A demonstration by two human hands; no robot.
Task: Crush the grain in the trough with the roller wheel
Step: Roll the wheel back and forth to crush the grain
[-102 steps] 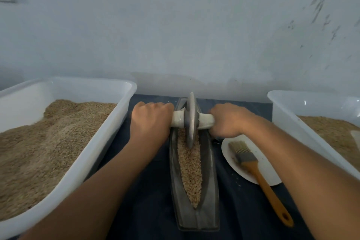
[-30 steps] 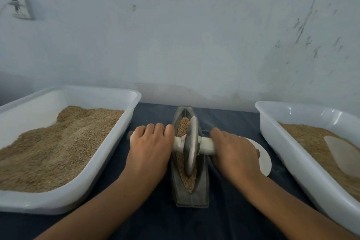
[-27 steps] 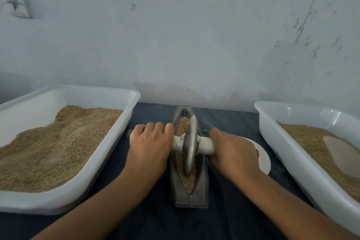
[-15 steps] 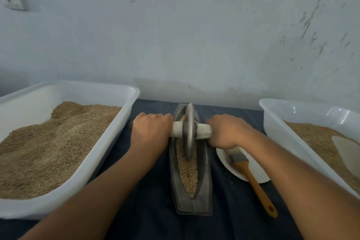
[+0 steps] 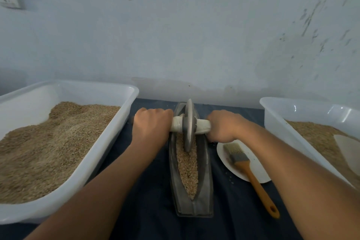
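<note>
A grey boat-shaped trough [image 5: 203,177] lies lengthwise on the dark cloth, with tan grain [image 5: 187,163] along its groove. The grey roller wheel [image 5: 188,125] stands upright in the far end of the trough, on a white axle handle [image 5: 202,126]. My left hand [image 5: 151,128] grips the axle's left end. My right hand [image 5: 224,127] grips the right end. Both fists cover the handle tips. The far tip of the trough is hidden behind the wheel.
A large white tub [image 5: 109,142] heaped with grain stands at the left. Another white tub [image 5: 292,121] with grain is at the right. Between trough and right tub a white plate [image 5: 253,169] carries a brush with an orange handle [image 5: 253,179]. A wall stands close behind.
The wheel has rolled from the near middle of the trough to its far end, both hands moving away with it. The plate and brush, earlier covered by my right arm, now show.
</note>
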